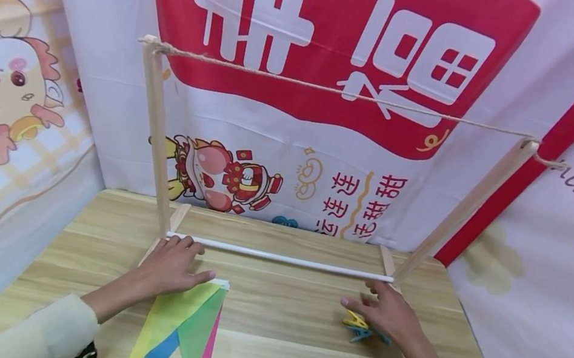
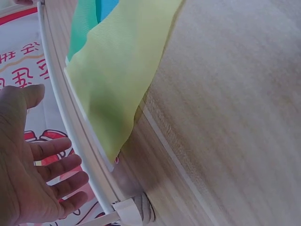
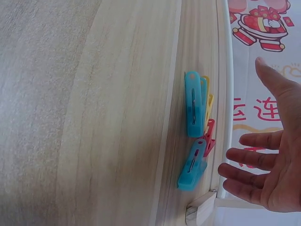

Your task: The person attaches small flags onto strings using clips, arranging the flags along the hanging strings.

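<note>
White rod (image 1: 281,258) running low between posts of wooden frame (image 1: 157,136) on worktop (image 1: 285,350), long axis going left to right. Rod lying just ahead of both palms: left hand (image 1: 166,269) sitting near left end, right hand (image 1: 392,313) near right end, neither clearly nearer; contact with rod unclear. All fingers relaxing, grasping nothing. Coloured pennants (image 1: 180,314) lying beside left hand, tips pointing toward person. Clothespins (image 1: 360,334) lying beside right hand. Cord (image 1: 343,92) spanning frame's top.
</note>
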Tool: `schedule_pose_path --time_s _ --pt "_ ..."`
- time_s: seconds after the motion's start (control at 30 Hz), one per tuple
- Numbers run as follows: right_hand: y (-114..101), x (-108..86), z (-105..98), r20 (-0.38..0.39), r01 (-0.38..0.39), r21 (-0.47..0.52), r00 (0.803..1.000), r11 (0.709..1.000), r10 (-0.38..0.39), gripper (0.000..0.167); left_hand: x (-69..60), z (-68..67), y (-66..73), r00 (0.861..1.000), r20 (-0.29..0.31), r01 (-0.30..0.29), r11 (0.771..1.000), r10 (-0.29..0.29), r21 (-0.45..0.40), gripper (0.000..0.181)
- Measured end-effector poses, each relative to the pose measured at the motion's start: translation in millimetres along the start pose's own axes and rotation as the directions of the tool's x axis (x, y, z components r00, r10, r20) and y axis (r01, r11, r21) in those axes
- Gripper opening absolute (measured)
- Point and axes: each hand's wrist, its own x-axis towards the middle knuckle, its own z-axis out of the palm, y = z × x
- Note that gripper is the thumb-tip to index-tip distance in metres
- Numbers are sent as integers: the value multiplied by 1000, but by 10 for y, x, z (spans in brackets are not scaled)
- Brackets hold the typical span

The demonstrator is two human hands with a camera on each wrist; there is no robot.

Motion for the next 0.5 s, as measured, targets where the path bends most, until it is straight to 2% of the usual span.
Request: schedule_pose_path --time_s 0.17,0.5 --pt "36 10 -7 -8 -1 -17 1000 1000 1 94 -26 -14 -9 1000 -11 -9 1000 9 21 53" --pt "82 6 2 -10 16 -21 1000 1000 -16 77 -65 -15 -76 999 -20 -33 999 34 27 42"
